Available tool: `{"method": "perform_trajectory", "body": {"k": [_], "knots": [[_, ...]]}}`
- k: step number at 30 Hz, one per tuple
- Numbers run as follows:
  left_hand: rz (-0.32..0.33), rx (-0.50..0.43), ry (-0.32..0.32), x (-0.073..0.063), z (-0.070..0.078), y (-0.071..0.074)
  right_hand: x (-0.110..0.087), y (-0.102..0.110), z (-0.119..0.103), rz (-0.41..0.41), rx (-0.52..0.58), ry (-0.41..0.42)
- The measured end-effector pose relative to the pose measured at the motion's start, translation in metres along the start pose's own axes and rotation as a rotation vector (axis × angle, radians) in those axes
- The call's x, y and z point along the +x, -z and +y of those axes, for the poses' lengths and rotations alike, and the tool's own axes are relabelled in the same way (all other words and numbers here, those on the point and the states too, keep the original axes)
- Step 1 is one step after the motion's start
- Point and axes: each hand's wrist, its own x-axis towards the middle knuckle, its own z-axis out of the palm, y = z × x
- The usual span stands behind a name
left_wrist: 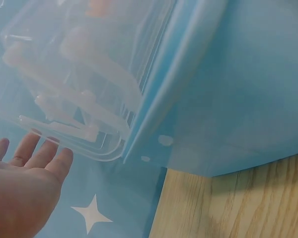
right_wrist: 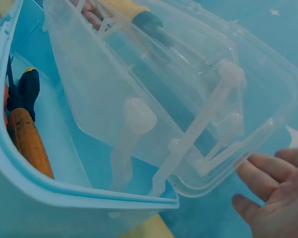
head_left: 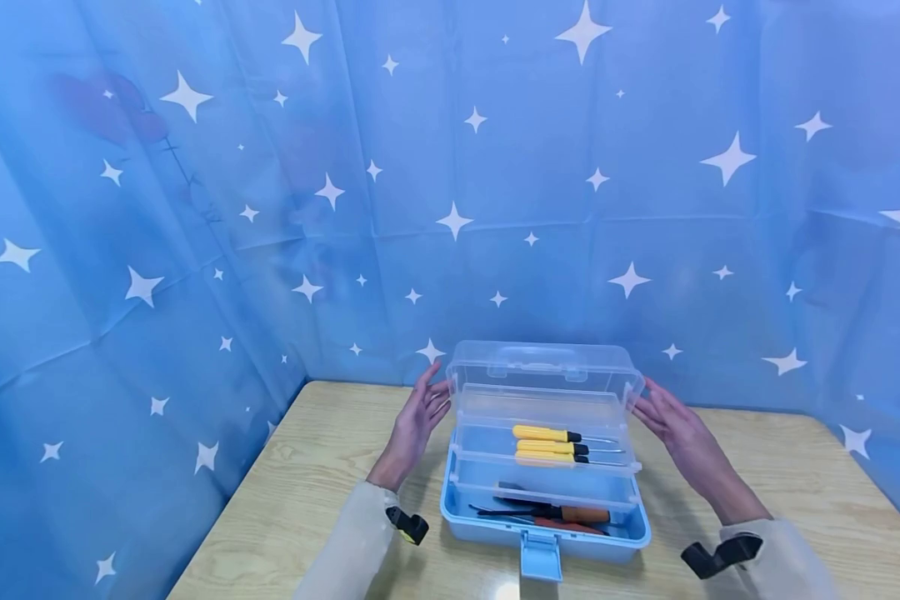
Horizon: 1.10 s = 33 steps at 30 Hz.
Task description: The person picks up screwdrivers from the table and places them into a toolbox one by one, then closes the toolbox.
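Observation:
A light blue toolbox [head_left: 487,533] stands on the table with its clear lid [head_left: 547,357] raised. My left hand [head_left: 412,429] is at the lid's left side, fingers extended; in the left wrist view its fingertips [left_wrist: 64,154] are right at the lid's edge. On the opposite side my right hand [head_left: 678,433] has its fingers loosely extended at the lid's right edge. Three yellow-handled screwdrivers [head_left: 543,447] lie in the raised clear tray [head_left: 480,462]. Below, in the base, lie tools with black parts and an orange handle [right_wrist: 27,139], partly hidden by the tray.
A pale wood-grain table [head_left: 307,483] bears the toolbox. The toolbox's blue latch [head_left: 542,557] hangs down at the front. Close behind the table hangs a blue curtain [head_left: 420,167] with white stars, also along the left. White hinge arms [right_wrist: 193,134] join the trays and lid.

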Motion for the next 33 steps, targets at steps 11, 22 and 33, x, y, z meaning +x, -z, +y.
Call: {"method": "perform_trajectory", "body": {"k": [11, 22, 33], "knots": [[-0.032, 0.027, 0.014, -0.012, 0.004, -0.003, -0.011, 0.001, -0.004, -0.085, 0.106, 0.01], [-0.061, 0.066, 0.026, -0.022, 0.009, -0.003, -0.016, 0.0, -0.003, -0.11, 0.14, 0.072], [-0.076, 0.129, 0.042, -0.032, 0.01, -0.002, -0.025, 0.001, 0.002, -0.097, 0.115, 0.091]]}}
